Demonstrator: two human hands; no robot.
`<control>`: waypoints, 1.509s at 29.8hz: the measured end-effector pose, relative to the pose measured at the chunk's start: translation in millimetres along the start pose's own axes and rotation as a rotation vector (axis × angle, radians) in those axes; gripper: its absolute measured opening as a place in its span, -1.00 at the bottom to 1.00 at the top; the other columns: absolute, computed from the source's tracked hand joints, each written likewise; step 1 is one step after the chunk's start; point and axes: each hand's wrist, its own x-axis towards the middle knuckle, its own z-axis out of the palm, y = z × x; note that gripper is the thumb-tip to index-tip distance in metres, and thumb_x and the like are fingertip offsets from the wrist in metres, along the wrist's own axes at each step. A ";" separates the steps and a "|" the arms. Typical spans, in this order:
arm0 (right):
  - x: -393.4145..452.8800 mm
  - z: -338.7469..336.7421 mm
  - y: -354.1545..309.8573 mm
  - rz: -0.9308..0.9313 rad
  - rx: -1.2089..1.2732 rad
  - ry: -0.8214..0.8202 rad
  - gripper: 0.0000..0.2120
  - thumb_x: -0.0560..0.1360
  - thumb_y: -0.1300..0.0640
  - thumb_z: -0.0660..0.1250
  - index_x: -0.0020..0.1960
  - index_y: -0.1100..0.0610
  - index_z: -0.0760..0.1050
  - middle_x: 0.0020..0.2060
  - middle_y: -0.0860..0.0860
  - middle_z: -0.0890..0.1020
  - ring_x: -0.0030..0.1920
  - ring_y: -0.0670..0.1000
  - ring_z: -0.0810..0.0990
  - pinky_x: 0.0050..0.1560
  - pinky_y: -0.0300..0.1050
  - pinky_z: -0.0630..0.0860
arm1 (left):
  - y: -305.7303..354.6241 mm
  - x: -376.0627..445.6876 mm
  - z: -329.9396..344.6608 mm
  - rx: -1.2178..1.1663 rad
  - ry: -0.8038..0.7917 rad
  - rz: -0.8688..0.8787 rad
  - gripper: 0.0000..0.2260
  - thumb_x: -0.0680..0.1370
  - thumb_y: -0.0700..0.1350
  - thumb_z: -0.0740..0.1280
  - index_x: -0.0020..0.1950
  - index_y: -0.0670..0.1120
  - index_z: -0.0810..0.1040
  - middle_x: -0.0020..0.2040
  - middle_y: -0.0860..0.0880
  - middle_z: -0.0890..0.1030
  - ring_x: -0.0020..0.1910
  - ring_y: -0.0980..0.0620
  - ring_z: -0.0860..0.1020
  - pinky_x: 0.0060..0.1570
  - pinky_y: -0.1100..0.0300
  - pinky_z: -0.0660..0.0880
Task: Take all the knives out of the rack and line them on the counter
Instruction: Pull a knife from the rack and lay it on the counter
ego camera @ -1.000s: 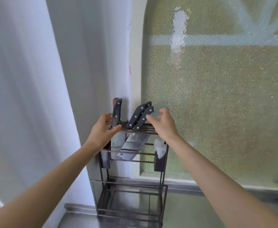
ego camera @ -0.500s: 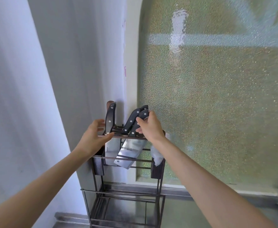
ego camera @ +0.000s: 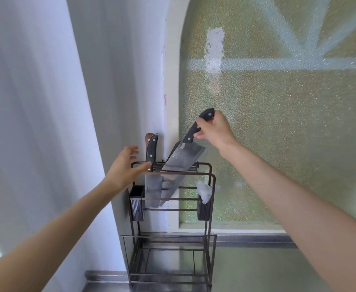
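Observation:
A dark wire knife rack (ego camera: 212, 186) stands on the steel counter (ego camera: 257, 270) against the wall. My right hand (ego camera: 216, 128) grips the black handle of a cleaver (ego camera: 183, 157) and holds it tilted, its blade mostly lifted above the rack's top. My left hand (ego camera: 125, 167) rests open at the rack's top left rail, fingers spread, thumb touching the rail. A second black-handled knife (ego camera: 151, 150) stands upright in the rack, with a brown handle (ego camera: 148, 137) just behind it. More blades (ego camera: 154, 188) hang inside the rack below.
A frosted green window (ego camera: 278, 133) fills the wall behind. A white curtain (ego camera: 35, 123) hangs at the left. Small dark holders (ego camera: 136, 204) hang on both sides of the rack; the right one (ego camera: 203, 209) holds crumpled white plastic (ego camera: 203, 191).
My right hand closed on the rightmost handle and drew the cleaver up and to the right, out of the rack. My left hand stayed at the rack's top left.

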 end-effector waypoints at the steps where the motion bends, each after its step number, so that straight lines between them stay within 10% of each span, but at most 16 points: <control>1: -4.3 -6.1 -9.0 -0.013 0.022 0.017 -0.77 0.52 0.20 0.24 0.12 0.28 0.36 -0.26 0.03 0.53 -0.37 -0.03 0.61 -0.28 -0.24 0.62 | 3.9 -1.8 -1.5 -0.003 -0.004 0.007 -0.46 0.46 -0.10 0.40 0.37 -0.18 0.29 0.34 -0.13 0.43 0.30 -0.03 0.42 0.21 0.20 0.32; 8: -73.7 -56.7 -33.6 -0.104 0.209 0.136 -0.92 0.51 0.23 0.24 -0.03 0.15 0.35 -0.17 0.11 0.58 -0.35 -0.05 0.65 -0.18 -0.20 0.64 | 52.5 -20.6 15.4 -0.238 -0.201 -0.064 -0.73 0.55 0.03 0.23 0.11 -0.13 0.51 0.04 -0.10 0.63 -0.10 0.02 0.61 -0.05 0.15 0.53; 13: -143.4 -99.2 -11.2 -0.159 0.259 0.156 -0.87 0.52 0.31 0.25 -0.06 0.10 0.37 -0.14 0.11 0.59 -0.28 -0.05 0.68 -0.17 -0.28 0.62 | 84.8 -30.3 66.5 -0.687 -0.528 -0.402 -0.51 0.53 0.26 0.07 0.06 -0.13 0.49 -0.08 -0.06 0.65 -0.11 0.03 0.62 -0.10 0.12 0.51; 19: -218.4 -148.2 31.1 -0.076 0.203 0.102 -0.79 0.47 0.43 0.25 -0.10 0.12 0.39 0.04 0.14 0.61 -0.03 0.04 0.66 0.06 -0.18 0.58 | 122.2 -62.6 142.5 -0.916 -0.678 -0.550 -0.76 0.61 -0.16 0.12 0.27 -0.15 0.35 0.07 -0.13 0.58 -0.13 0.05 0.58 0.03 0.12 0.51; 29: -293.8 -221.3 113.9 0.305 -0.693 0.122 -0.83 0.49 -0.01 0.30 0.03 0.04 0.46 -0.08 -0.19 0.59 -0.02 -0.21 0.54 0.16 -0.38 0.37 | 133.7 -120.8 277.0 -0.742 -0.760 -0.417 -0.78 0.55 -0.27 0.22 0.19 -0.12 0.36 -0.19 -0.04 0.58 -0.39 0.07 0.63 -0.30 0.23 0.56; 31: -299.2 -222.3 143.3 0.369 -0.818 0.131 -0.72 0.50 -0.06 0.27 0.13 0.06 0.41 0.07 -0.08 0.60 0.07 -0.01 0.57 0.12 -0.14 0.45 | 135.5 -138.4 309.1 -0.734 -0.793 -0.420 -0.82 0.55 -0.27 0.22 0.12 -0.10 0.37 -0.22 -0.05 0.59 -0.46 0.11 0.62 -0.34 0.26 0.58; 45: -334.4 -316.9 315.3 0.719 -0.732 0.351 -0.77 0.53 0.08 0.23 0.18 0.04 0.38 0.11 0.00 0.55 0.07 0.09 0.56 -0.05 -0.09 0.41 | 136.6 -206.1 516.2 -0.569 -0.961 -0.582 -0.87 0.53 -0.09 0.30 -0.03 -0.07 0.37 -0.18 0.02 0.57 -0.26 0.05 0.58 -0.15 0.22 0.47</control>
